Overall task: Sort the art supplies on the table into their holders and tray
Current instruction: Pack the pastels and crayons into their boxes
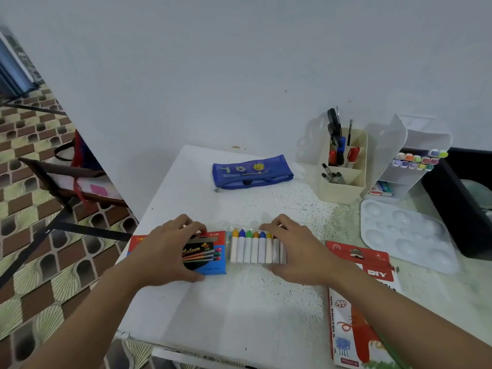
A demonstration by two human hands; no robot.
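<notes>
**Inspector:** Position of the hands?

**Assistant:** Both are on the white table [239, 302], on the near side of the blue pouch [253, 171]. The left hand [170, 249] spans the pencil box [210, 259]; fingers curled over its far edge, thumb against its near edge; a medium-wide grip holding the box. The box lies flat, nearer the person than the pouch and slightly to its left.

**Inspector:** And the right hand?

**Assistant:** The right hand [295, 249] spans the crayon pack [250, 249] the same way; fingertips at the far edge, thumb at the near edge, holding the pack. The pack lies flat, directly on the near side of the pouch and just beside the box; whether the two touch, I cannot tell. Six coloured tips show; the rest of the pack is under the hand.

**Inspector:** Holders and tray?

**Assistant:** The cream holder [343, 179] stands just right of the pouch; pens and markers stand upright in it. The white organiser [426, 139] stands further right of the pouch, beyond the cream holder; a row of pastel marker caps shows on its upper shelf. The palette tray [407, 235] lies flat, right of the pouch and nearer the person. The oil pastels box [354, 320] lies flat, right of the pouch and nearest the person; the right forearm crosses over it.
</notes>
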